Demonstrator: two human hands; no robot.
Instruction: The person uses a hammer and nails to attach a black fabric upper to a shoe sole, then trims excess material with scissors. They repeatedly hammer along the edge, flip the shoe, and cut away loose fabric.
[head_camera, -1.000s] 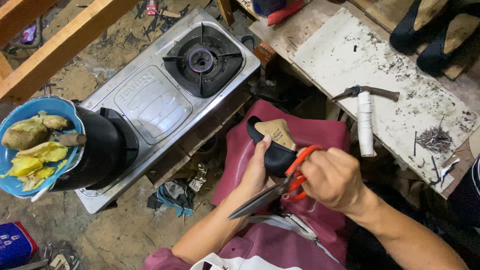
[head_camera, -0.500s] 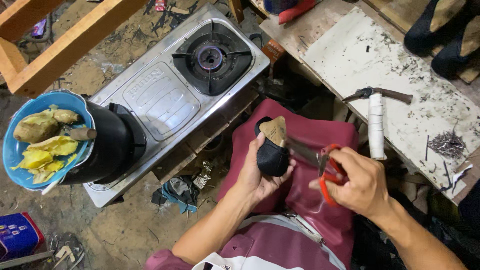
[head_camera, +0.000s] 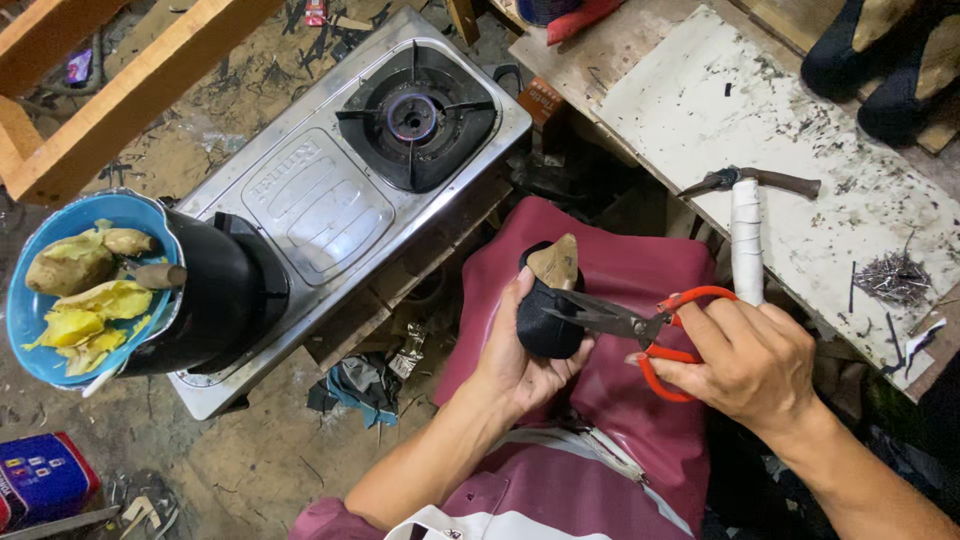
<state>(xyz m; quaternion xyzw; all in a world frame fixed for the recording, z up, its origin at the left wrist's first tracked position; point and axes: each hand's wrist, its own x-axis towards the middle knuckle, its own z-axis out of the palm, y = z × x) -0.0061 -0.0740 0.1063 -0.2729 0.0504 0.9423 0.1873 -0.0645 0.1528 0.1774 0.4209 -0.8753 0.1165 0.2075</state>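
Left hand (head_camera: 515, 365) hides shoe (head_camera: 547, 300) underside (scissors (head_camera: 640, 325) in right hand (head_camera: 745, 365)).

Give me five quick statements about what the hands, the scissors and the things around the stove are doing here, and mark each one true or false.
1. The left hand holds a black shoe piece on a tan wooden form. True.
2. The right hand grips green-handled scissors. False: the red-handled metal scissors are in that hand.
3. The scissor blades point toward the black shoe piece. True.
4. The tape-wrapped hammer lies on the maroon lap cloth. False: it lies on the white-painted wooden board.
5. The blue bowl of yellow food sits on the open burner of the steel gas stove. False: it rests on a black pot at the stove's other end.
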